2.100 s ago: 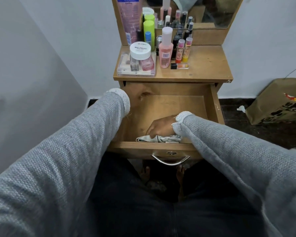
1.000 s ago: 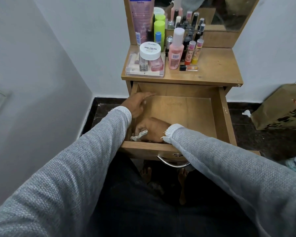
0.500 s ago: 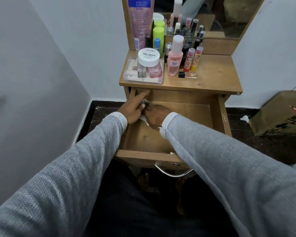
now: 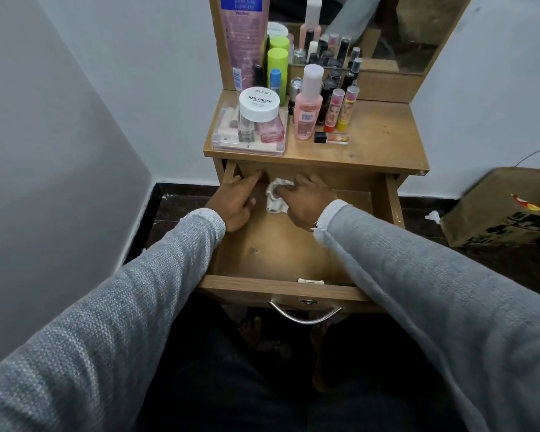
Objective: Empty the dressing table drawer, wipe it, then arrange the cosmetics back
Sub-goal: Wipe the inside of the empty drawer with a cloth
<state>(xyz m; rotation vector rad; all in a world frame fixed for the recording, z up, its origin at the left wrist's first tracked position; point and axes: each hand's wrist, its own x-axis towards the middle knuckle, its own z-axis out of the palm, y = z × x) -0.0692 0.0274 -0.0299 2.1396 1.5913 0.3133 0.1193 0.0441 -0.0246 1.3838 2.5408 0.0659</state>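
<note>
The wooden drawer [image 4: 278, 283] is pulled out and holds no cosmetics. My right hand [image 4: 303, 199] grips a crumpled white cloth [image 4: 276, 194] against the drawer's far left part. My left hand [image 4: 237, 199] rests beside it at the back left corner, its index finger stretched to the back wall. The cosmetics stand on the table top [image 4: 384, 135]: a white nail polish remover jar [image 4: 258, 102] on a clear case [image 4: 248, 140], a pink bottle [image 4: 307, 110], two lip balms [image 4: 340, 110], green bottles [image 4: 276, 62] and several dark small bottles.
A mirror [image 4: 402, 29] rises behind the bottles. White walls stand close on the left and behind. A cardboard box [image 4: 505, 210] sits on the dark floor at the right, with a scrap of paper [image 4: 432, 216] near it. My legs are under the drawer handle [image 4: 304, 316].
My right hand moved the cloth from the drawer's front edge to the back left. My left hand stayed at the back left corner. The camera tilted and moved closer.
</note>
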